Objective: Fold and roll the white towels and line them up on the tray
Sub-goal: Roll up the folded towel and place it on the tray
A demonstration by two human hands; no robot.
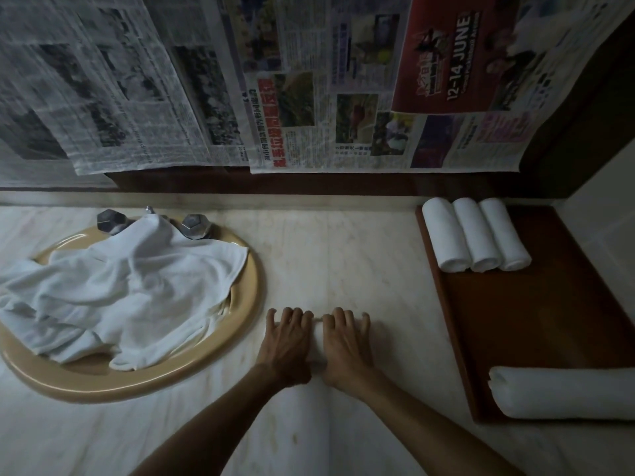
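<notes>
The marble worktop (360, 262) fills the middle of the frame, and I use its bare stretch as my rolling surface. At the left the beige sink (254, 286) serves as my holding bin: the pile of unrolled white towels (130, 286) lies heaped in it, draped up against the taps (196, 226), within easy reach. At the right edge the wooden tray (536, 321) takes the finished work. Three rolled towels (476, 235) sit at its far end, touching side by side in a neat row, while a fatter roll (563, 393) lies crosswise at the near end, apart from them.

In the lower centre the towel I am working on (318, 352) lies under my palms, a folded strip running back toward me, its rolled part mostly hidden. My left hand (287, 345) and right hand (345, 345) sit side by side, nearly touching, forearms reaching forward. My fingers (292, 314) are slightly spread and curled down, pressing on the roll rather than pinching it, I judge to keep it tight and even.
</notes>
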